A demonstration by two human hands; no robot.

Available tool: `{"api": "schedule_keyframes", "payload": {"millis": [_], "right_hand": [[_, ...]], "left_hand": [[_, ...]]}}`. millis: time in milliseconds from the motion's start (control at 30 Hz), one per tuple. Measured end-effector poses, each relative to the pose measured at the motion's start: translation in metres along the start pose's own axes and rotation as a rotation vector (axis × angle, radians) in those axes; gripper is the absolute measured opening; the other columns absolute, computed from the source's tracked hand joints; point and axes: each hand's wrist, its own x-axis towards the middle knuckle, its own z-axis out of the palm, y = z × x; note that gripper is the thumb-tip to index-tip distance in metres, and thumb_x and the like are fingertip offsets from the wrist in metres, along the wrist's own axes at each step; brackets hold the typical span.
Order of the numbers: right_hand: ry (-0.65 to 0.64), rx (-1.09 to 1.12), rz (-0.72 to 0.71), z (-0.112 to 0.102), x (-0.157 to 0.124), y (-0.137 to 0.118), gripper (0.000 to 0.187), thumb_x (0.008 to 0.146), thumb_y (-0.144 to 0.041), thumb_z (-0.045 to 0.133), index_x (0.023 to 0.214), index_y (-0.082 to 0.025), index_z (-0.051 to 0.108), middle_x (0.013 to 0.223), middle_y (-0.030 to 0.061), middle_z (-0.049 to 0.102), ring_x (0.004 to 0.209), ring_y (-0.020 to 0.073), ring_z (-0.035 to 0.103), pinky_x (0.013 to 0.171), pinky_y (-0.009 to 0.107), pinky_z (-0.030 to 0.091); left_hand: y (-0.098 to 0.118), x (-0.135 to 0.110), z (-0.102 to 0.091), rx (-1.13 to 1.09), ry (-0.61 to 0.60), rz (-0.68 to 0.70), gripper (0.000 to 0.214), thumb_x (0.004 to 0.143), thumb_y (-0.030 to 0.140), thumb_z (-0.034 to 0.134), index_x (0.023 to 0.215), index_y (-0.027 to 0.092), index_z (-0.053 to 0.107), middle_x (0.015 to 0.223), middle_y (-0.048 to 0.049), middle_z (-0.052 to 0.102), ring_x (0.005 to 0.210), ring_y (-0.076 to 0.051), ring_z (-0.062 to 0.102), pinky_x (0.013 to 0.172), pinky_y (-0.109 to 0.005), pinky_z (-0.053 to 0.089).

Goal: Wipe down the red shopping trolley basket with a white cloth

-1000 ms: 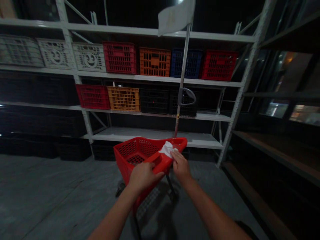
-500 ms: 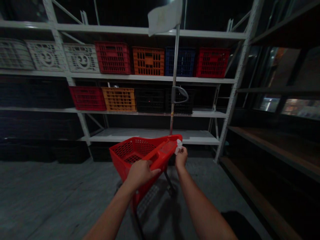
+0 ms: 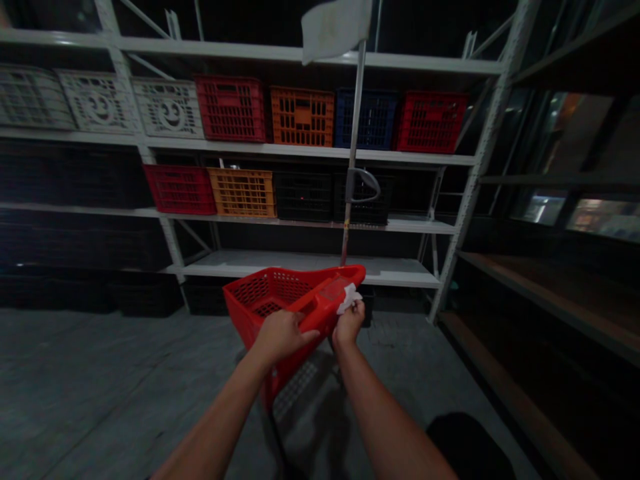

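A red plastic shopping basket (image 3: 260, 300) on wheels stands tilted in front of me, with a metal pole (image 3: 353, 153) rising from its far corner. That pole carries a grey handle and a white flag (image 3: 336, 27) at the top. My left hand (image 3: 281, 335) is closed around the basket's near rim. My right hand (image 3: 349, 321) pinches a white cloth (image 3: 349, 297) against the outside of the rim at the right corner.
White metal shelving (image 3: 310, 152) faces me with white, red, orange, blue and black crates on two levels. The lowest shelf (image 3: 300, 267) is bare. Dark wooden racks (image 3: 545, 293) run along the right. The floor (image 3: 100, 387) is grey concrete.
My right hand with the cloth slid from the top of the rim out to the right corner, then down its outer side. The left hand kept its hold.
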Motion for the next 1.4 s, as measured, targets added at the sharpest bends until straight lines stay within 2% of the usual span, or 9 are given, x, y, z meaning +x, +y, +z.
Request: {"api": "schedule_keyframes", "payload": {"millis": [100, 333, 433, 633, 767, 933, 1167, 1267, 1400], "right_hand": [[0.126, -0.075, 0.179, 0.003, -0.006, -0.01, 0.044, 0.082, -0.016, 0.019, 0.126, -0.013, 0.027, 0.109, 0.0162, 0.053, 0.097, 0.0209, 0.053, 0.081, 0.035, 0.044], [-0.064, 0.182, 0.079, 0.028, -0.093, -0.006, 0.042, 0.078, -0.019, 0.03, 0.12, -0.018, 0.035, 0.1, 0.011, 0.059, 0.087, 0.0185, 0.059, 0.071, 0.029, 0.048], [0.043, 0.288, 0.165, 0.025, -0.066, -0.002, 0.04, 0.08, -0.022, 0.03, 0.119, -0.016, 0.035, 0.099, 0.0124, 0.059, 0.08, 0.0184, 0.06, 0.067, 0.03, 0.049], [0.18, 0.024, 0.089, -0.011, 0.028, 0.004, 0.046, 0.084, -0.037, 0.02, 0.112, -0.011, 0.045, 0.094, 0.015, 0.058, 0.077, 0.0207, 0.06, 0.063, 0.031, 0.048], [0.207, 0.0, -0.019, -0.025, 0.015, -0.01, 0.035, 0.082, -0.033, 0.031, 0.099, -0.013, 0.054, 0.097, 0.0141, 0.057, 0.087, 0.0218, 0.056, 0.076, 0.033, 0.045], [0.005, -0.058, -0.341, -0.036, -0.007, -0.021, 0.024, 0.08, -0.023, 0.041, 0.089, -0.017, 0.063, 0.098, 0.0095, 0.056, 0.098, 0.0193, 0.052, 0.086, 0.03, 0.04], [-0.234, -0.477, -0.456, -0.081, 0.08, -0.019, 0.027, 0.077, -0.012, 0.043, 0.086, -0.017, 0.068, 0.094, 0.0077, 0.065, 0.093, 0.0192, 0.055, 0.087, 0.03, 0.039], [-0.473, -0.699, -0.476, -0.074, 0.102, -0.038, 0.028, 0.08, -0.015, 0.044, 0.096, -0.021, 0.067, 0.099, 0.0059, 0.066, 0.095, 0.0184, 0.055, 0.087, 0.028, 0.037], [-0.856, -0.846, -0.318, -0.039, 0.118, -0.064, 0.027, 0.078, -0.017, 0.046, 0.094, -0.018, 0.067, 0.095, 0.0072, 0.067, 0.089, 0.021, 0.058, 0.077, 0.028, 0.04]], "left_hand": [[-0.002, 0.001, 0.002, 0.001, 0.02, 0.018, 0.047, 0.068, 0.059, 0.046, 0.082, 0.019, 0.065, 0.076, -0.0093, 0.068, 0.079, -0.023, 0.062, 0.069, -0.029, 0.041], [-0.022, -0.001, 0.001, -0.022, 0.024, 0.163, 0.06, 0.064, 0.07, 0.043, 0.087, 0.019, 0.064, 0.075, -0.0081, 0.066, 0.073, -0.022, 0.061, 0.063, -0.027, 0.038], [-0.028, -0.002, -0.002, -0.056, -0.017, 0.182, 0.062, 0.066, 0.071, 0.038, 0.087, 0.019, 0.064, 0.073, -0.007, 0.065, 0.071, -0.021, 0.06, 0.064, -0.026, 0.037], [-0.035, -0.001, -0.006, -0.117, -0.049, 0.211, 0.056, 0.081, 0.057, 0.021, 0.077, 0.019, 0.063, 0.072, -0.0057, 0.063, 0.071, -0.017, 0.057, 0.065, -0.025, 0.036], [-0.038, 0.001, -0.005, -0.14, -0.058, 0.216, 0.054, 0.084, 0.05, 0.019, 0.07, 0.019, 0.061, 0.069, -0.0044, 0.062, 0.067, -0.015, 0.055, 0.062, -0.024, 0.034], [-0.052, 0.003, -0.004, -0.141, -0.063, 0.229, 0.058, 0.084, 0.053, 0.016, 0.063, 0.019, 0.058, 0.06, -0.0015, 0.058, 0.056, -0.012, 0.051, 0.056, -0.023, 0.032], [-0.067, 0.008, -0.023, -0.141, -0.208, 0.16, 0.048, 0.082, 0.045, 0.023, 0.068, 0.018, 0.06, 0.072, -0.0037, 0.064, 0.067, -0.015, 0.058, 0.062, -0.024, 0.038], [-0.049, 0.013, -0.023, -0.034, -0.183, 0.044, 0.053, 0.082, 0.05, 0.02, 0.081, 0.017, 0.062, 0.086, -0.0106, 0.066, 0.079, -0.021, 0.061, 0.071, -0.03, 0.042], [-0.021, 0.017, -0.006, 0.106, -0.039, -0.133, 0.067, 0.08, 0.061, 0.016, 0.096, 0.011, 0.059, 0.091, -0.0176, 0.065, 0.086, -0.028, 0.061, 0.073, -0.038, 0.044]]}}
